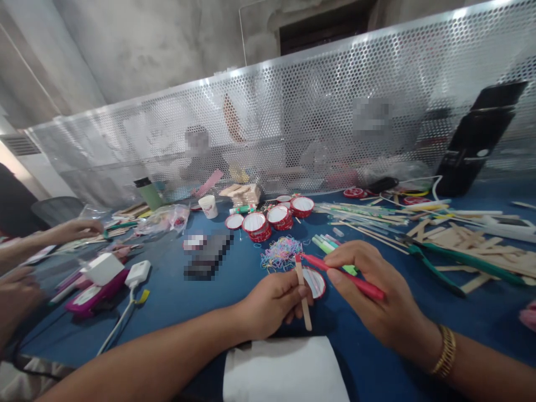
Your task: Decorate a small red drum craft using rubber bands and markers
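Observation:
My left hand (270, 304) is closed on a wooden craft stick (304, 298), held upright just above the blue table (201, 301). My right hand (372, 301) grips a red marker (343, 275) whose tip touches the top of the stick. Behind the stick lies a small round paper cup lid with a red rim (315, 282). A pile of coloured rubber bands (280, 252) sits just beyond both hands.
Several red-rimmed paper cups (268, 219) stand at mid-table. Loose wooden sticks and green-handled pliers (435, 262) lie to the right. A white sheet (285, 371) lies at the near edge. Another person's hands (71, 230) work at the left, by a pink box (90, 296). A perforated metal screen (293, 123) closes the back.

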The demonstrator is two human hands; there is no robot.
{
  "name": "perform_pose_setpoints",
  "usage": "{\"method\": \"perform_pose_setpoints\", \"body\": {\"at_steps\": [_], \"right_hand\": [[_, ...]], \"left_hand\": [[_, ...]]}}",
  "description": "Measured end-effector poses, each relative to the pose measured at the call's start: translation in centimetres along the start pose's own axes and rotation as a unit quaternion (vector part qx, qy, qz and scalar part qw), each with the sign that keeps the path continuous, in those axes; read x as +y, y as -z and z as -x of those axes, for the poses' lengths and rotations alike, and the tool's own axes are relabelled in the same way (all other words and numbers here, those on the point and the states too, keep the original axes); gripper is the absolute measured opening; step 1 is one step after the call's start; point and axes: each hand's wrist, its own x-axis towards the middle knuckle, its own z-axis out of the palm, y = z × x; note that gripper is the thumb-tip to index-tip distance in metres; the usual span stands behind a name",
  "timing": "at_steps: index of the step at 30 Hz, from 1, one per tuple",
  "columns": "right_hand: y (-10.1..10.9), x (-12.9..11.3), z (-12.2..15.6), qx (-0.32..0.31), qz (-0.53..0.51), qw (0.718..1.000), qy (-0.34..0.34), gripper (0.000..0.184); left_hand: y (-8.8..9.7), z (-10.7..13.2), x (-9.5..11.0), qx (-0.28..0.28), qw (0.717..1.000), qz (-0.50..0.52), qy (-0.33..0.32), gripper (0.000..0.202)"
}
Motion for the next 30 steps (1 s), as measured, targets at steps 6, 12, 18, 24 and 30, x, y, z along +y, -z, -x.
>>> {"method": "perform_pose_setpoints", "body": {"at_steps": [6,12,18,24,30], "right_hand": [[0.06,0.03,0.07,-0.029,-0.01,1.0,0.005,0.007],[0.12,0.23,0.08,-0.015,-0.012,1.0,-0.004,0.008],[0.24,0.12,-0.02,-0.022,-0.006,1.0,0.001,0.007],[0.41,0.02,-0.07,-0.026,-0.021,0.999,0.005,0.006],[0.2,0.26,-0.06,-0.007,-0.004,1.0,-0.004,0.005]], "left_hand": [[0.0,0.03,0.11,0.001,1.0,-0.005,0.007,0.04],[0.04,-0.01,0.2,-0.003,1.0,0.0,-0.002,0.038],[0.02,0.0,0.11,0.002,1.0,0.009,0.009,0.038],[0.05,-0.09,-0.18,0.003,1.0,0.013,0.005,0.038],[0.04,-0.1,-0.19,0.007,1.0,0.016,0.0,0.037]]}}
